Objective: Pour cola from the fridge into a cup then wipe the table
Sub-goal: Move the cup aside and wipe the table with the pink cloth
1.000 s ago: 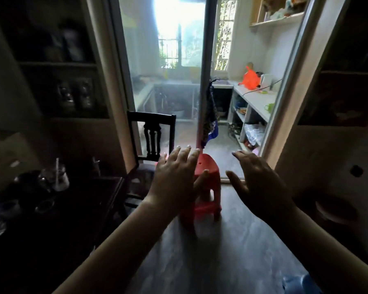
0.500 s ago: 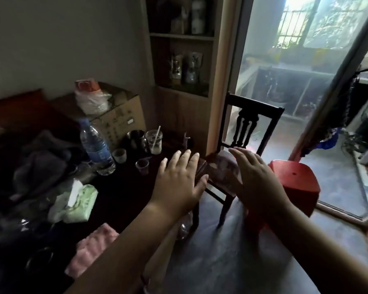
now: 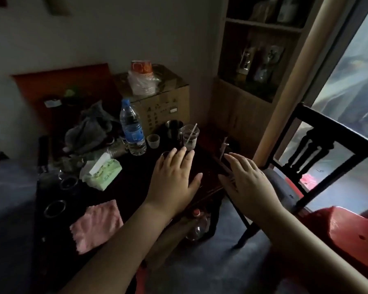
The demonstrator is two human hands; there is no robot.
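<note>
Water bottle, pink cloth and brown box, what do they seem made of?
Bottle: probably clear plastic, with a see-through glossy wall, a blue cap and a label.
Cloth: soft matte fabric, maybe microfibre, with a fuzzy surface and wavy edges.
Box: cardboard, with dull brown faces and printed marks.

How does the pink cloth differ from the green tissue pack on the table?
The pink cloth lies flat and spread out; the green tissue pack is a bulky packet with a white tissue sticking up. The cloth sits nearer the person, the pack farther back. Both lie on the dark table left of the left hand, untouched.
</note>
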